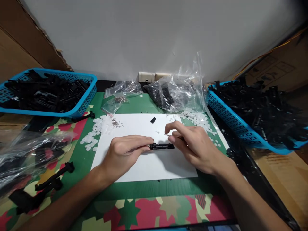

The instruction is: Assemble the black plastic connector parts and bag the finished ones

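A long black plastic part [162,146] lies on the white sheet [146,166] in the middle of the table. My left hand [127,152] is closed on its left end. My right hand [192,144] is at the part's right end, thumb and forefinger pinched on a thin small metal piece [167,134]. A small black piece [153,120] and a few tiny metal springs [157,131] lie on the sheet beyond my hands.
Blue baskets of black parts stand at the left [79,109] and right [231,122]. Clear bags [178,89] lie at the back, white washers [92,134] and springs [116,123] beside the sheet. Black parts [55,179] and a bag [29,154] sit at the left.
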Demonstrator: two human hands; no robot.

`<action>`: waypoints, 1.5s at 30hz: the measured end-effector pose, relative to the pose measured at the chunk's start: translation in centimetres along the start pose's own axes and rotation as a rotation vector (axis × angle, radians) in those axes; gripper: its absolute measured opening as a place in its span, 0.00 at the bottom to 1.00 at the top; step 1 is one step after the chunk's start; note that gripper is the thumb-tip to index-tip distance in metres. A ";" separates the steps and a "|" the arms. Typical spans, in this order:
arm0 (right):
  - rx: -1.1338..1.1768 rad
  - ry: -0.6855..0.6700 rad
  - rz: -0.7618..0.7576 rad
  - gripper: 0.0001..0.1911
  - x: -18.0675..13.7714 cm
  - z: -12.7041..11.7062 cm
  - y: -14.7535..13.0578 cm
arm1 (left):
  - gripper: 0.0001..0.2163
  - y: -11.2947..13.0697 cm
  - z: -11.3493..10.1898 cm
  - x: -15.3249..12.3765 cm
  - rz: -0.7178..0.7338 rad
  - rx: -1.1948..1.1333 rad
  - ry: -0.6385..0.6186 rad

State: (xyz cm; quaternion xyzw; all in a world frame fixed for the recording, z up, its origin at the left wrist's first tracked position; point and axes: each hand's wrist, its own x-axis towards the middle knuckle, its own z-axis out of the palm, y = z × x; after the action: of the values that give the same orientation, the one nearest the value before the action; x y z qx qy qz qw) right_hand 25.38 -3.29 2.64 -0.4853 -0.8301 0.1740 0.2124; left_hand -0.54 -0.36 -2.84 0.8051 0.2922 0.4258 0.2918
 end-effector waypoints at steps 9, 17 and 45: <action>-0.023 0.109 -0.201 0.08 -0.5 0.0 0.2 | 0.14 -0.2 -0.4 0.1 0.193 0.108 0.001; 0.116 -0.010 -0.233 0.10 0.3 0.9 0.2 | 0.09 -0.4 0.0 0.3 0.119 0.149 0.009; 0.375 -0.002 -0.172 0.09 0.6 2.5 0.3 | 0.11 -0.6 -0.1 0.0 0.113 0.104 0.010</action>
State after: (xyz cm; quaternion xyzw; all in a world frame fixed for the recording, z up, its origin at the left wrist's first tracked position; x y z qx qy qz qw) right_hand 24.08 -2.84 0.46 -0.3643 -0.8218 0.3071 0.3123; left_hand -0.81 0.04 -3.22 0.8324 0.2693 0.4297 0.2234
